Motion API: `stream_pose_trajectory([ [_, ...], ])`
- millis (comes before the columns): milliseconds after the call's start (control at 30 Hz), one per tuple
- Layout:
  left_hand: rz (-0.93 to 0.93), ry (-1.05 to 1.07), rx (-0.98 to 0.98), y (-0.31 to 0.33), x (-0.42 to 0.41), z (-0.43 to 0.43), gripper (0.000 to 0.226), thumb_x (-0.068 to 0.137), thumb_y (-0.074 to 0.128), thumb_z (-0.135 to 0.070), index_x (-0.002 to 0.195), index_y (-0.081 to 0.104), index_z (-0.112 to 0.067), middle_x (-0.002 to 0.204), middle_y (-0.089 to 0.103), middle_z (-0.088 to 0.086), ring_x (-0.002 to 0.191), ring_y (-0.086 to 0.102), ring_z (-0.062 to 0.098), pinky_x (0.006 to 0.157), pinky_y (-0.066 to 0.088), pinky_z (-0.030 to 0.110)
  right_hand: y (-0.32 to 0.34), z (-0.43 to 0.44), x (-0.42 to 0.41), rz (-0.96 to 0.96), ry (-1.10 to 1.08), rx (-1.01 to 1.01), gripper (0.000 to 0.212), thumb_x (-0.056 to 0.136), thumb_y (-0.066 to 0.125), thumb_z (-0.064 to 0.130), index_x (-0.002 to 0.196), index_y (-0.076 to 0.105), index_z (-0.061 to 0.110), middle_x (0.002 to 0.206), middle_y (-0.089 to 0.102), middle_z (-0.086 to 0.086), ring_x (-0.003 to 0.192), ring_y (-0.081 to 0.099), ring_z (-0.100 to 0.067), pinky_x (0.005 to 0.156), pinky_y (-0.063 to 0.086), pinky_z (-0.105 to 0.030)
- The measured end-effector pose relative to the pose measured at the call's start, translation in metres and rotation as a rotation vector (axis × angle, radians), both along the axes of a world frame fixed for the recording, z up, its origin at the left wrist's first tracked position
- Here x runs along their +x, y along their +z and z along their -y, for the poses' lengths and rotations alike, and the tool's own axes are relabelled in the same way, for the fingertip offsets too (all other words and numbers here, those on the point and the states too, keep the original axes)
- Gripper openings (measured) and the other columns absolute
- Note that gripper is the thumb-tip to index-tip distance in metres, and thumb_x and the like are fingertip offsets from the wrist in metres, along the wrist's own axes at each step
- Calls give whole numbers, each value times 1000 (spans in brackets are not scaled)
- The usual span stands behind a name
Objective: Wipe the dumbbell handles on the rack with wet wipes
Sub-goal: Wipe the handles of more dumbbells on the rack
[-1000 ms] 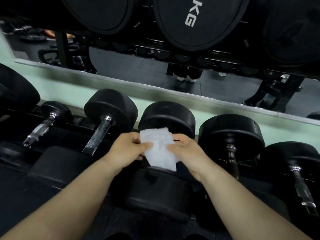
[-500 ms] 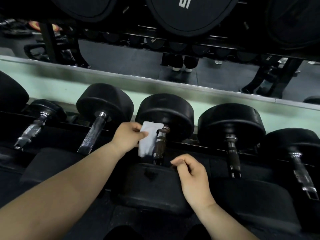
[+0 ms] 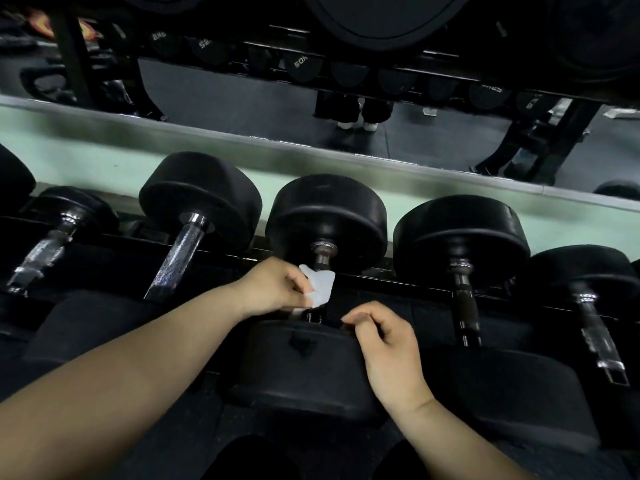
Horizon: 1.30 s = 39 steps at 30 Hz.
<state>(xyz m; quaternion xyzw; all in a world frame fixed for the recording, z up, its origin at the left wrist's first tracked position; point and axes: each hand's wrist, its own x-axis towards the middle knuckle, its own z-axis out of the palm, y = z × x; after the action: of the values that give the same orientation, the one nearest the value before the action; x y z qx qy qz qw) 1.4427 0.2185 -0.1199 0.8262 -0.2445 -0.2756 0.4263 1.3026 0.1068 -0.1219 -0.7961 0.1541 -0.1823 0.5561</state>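
A row of black dumbbells lies on the rack. My left hand (image 3: 273,289) grips a white wet wipe (image 3: 321,285) and holds it wrapped against the handle (image 3: 322,256) of the middle dumbbell (image 3: 329,216); most of that handle is hidden under the wipe and my fingers. My right hand (image 3: 388,344) hovers over the near head (image 3: 298,362) of the same dumbbell, fingers loosely curled, holding nothing.
Neighbouring dumbbells have bare handles: a chrome handle (image 3: 180,258) to the left, a dark handle (image 3: 465,299) to the right, another chrome handle (image 3: 595,327) at far right. A mirror (image 3: 242,95) behind the rack reflects the gym floor. An upper rack tier of weights (image 3: 381,15) overhangs.
My right hand let go of the wipe and dropped back toward the near head. My left hand carried the wipe onto the middle handle and slid it down the bar toward me.
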Motion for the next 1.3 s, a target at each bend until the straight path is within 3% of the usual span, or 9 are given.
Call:
stream_pose_trajectory([
  [100, 93, 48, -54, 0, 5, 3, 33, 73, 67, 8, 65, 53, -21, 67, 52, -4, 64, 49, 7, 59, 37, 5, -1, 0, 0, 7, -1, -9, 35, 84, 49, 0, 62, 60, 24, 63, 63, 23, 68, 57, 6, 64, 40, -4],
  [200, 97, 161, -184, 0, 12, 13, 31, 75, 61, 13, 70, 52, -16, 67, 47, -6, 59, 46, 3, 55, 36, 0, -2, 0, 0, 6, -3, -10, 34, 84, 49, 1, 62, 61, 24, 63, 63, 22, 68, 56, 5, 63, 40, -5],
  [467, -15, -61, -53, -13, 3, -8, 41, 74, 62, 16, 60, 57, -22, 45, 60, -15, 50, 54, -12, 59, 41, 3, -2, 1, 1, 10, 1, 7, 33, 84, 51, 5, 61, 61, 26, 59, 63, 17, 64, 55, 3, 61, 41, -5],
  [633, 51, 208, -154, -6, 14, 15, 19, 79, 57, 12, 87, 62, -5, 70, 54, -8, 66, 50, 1, 66, 41, 12, -3, 1, 1, 26, -7, 29, 35, 84, 51, 3, 59, 59, 27, 54, 59, 9, 57, 50, -2, 55, 38, -6],
  [767, -184, 120, -88, -7, 8, 4, 30, 82, 51, 14, 72, 54, -14, 70, 54, 2, 48, 57, 0, 44, 45, 10, -2, -1, 1, 31, 5, 32, 20, 74, 47, 20, 60, 59, 27, 61, 63, 18, 62, 54, 4, 59, 40, -4],
  [933, -625, 216, -295, -3, 15, 1, 18, 94, 42, -7, 84, 56, -10, 67, 66, 5, 49, 66, 9, 48, 54, 20, -4, 1, 2, 29, 17, 21, 27, 81, 50, 12, 60, 59, 27, 62, 62, 20, 64, 55, 5, 60, 40, -5],
  [1000, -658, 200, -294, -2, 18, 7, 21, 95, 43, -21, 85, 58, -10, 64, 69, 3, 51, 67, 11, 49, 55, 21, -4, 1, 2, 30, 14, 15, 24, 79, 48, 16, 60, 59, 27, 61, 62, 20, 64, 55, 5, 60, 40, -5],
  [1233, -606, 137, -100, -15, 9, 8, 24, 96, 38, -8, 75, 46, -12, 39, 54, -6, 32, 47, 2, 34, 38, 13, -6, 1, 2, 37, 4, 34, 19, 71, 44, 22, 60, 59, 25, 62, 62, 19, 64, 55, 5, 60, 40, -5],
  [1300, -617, 127, -89, -12, 10, 6, 23, 96, 37, -6, 76, 46, -12, 45, 57, -3, 34, 52, 3, 36, 42, 14, -7, 1, 3, 40, 0, 36, 19, 71, 44, 22, 59, 59, 25, 62, 62, 19, 63, 55, 5, 60, 40, -6],
])
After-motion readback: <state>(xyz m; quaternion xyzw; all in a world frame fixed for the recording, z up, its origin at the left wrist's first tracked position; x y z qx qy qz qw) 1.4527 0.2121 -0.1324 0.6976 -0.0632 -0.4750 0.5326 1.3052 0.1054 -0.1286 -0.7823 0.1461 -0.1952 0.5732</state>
